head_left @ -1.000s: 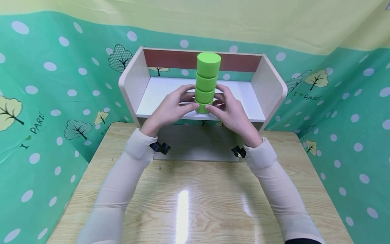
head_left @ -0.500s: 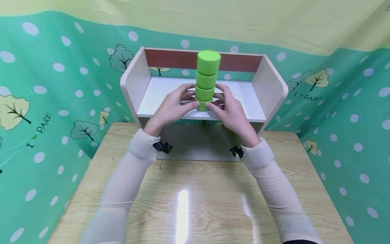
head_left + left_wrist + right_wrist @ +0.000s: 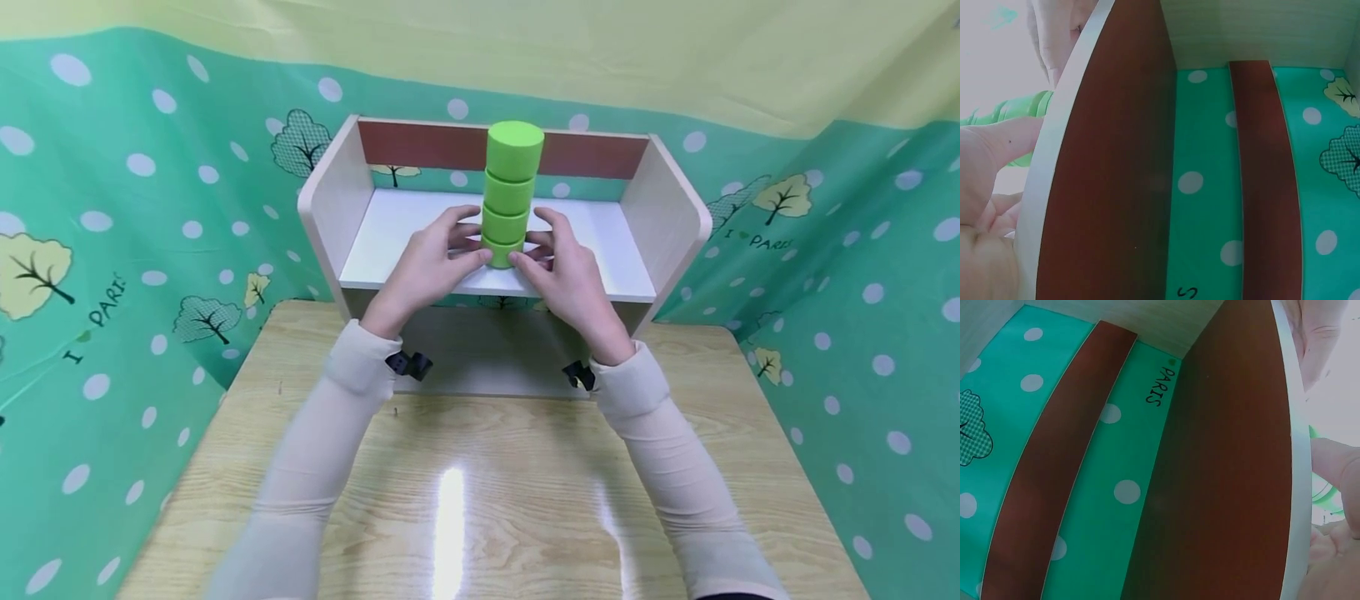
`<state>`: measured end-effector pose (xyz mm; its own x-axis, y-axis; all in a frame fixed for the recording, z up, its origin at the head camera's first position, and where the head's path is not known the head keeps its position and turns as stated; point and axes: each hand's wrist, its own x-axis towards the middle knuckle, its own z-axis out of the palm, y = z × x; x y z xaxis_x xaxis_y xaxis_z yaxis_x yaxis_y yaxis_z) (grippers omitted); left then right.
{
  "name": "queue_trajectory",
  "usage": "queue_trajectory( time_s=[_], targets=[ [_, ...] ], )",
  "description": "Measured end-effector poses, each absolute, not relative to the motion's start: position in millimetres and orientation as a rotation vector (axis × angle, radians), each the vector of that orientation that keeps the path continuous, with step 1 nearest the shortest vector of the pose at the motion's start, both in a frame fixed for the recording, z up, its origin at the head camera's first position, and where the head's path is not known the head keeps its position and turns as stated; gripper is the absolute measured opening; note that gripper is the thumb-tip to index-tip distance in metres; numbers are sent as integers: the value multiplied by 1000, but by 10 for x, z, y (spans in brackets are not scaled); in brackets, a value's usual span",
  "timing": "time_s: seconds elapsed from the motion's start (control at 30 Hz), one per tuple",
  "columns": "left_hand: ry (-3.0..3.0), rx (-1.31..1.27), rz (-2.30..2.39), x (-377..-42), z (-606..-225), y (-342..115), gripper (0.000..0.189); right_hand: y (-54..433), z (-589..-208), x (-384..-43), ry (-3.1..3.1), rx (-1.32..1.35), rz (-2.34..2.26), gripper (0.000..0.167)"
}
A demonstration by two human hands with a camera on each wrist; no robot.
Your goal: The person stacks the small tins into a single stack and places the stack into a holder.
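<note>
A tall upright stack of several bright green round cylinders (image 3: 507,190) stands at the front of the white upper shelf (image 3: 420,218). From its left side my left hand (image 3: 426,260) holds the lowest part, thumb in front and fingers curled behind. My right hand (image 3: 568,273) grips the same part from the right, with its thumb near the other one. In the left wrist view, green ridged cylinders (image 3: 1022,107) show beside the hand, mostly cut off by the shelf edge. Only a sliver of green cylinder (image 3: 1327,499) appears in the right wrist view.
The small shelf unit has two side panels (image 3: 670,208) and a dark red back rail (image 3: 420,145). Below lies a lower board (image 3: 480,350) on the wooden table (image 3: 525,483). A dotted green curtain (image 3: 165,250) surrounds everything.
The green stack has shifted slightly back onto the shelf, away from its front edge, with both hands following. The forearms have drawn a little closer together.
</note>
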<state>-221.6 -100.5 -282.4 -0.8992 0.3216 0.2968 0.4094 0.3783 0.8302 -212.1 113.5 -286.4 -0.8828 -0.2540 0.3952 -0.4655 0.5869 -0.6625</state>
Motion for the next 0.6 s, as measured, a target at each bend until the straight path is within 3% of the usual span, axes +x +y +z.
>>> queue_trajectory(
  time_s=[0.6],
  targets=[
    [-2597,-562,-1477,-2193,-2814,-989,64,1127,-2891,-2127,-2533,551,1180,64]
  ],
)
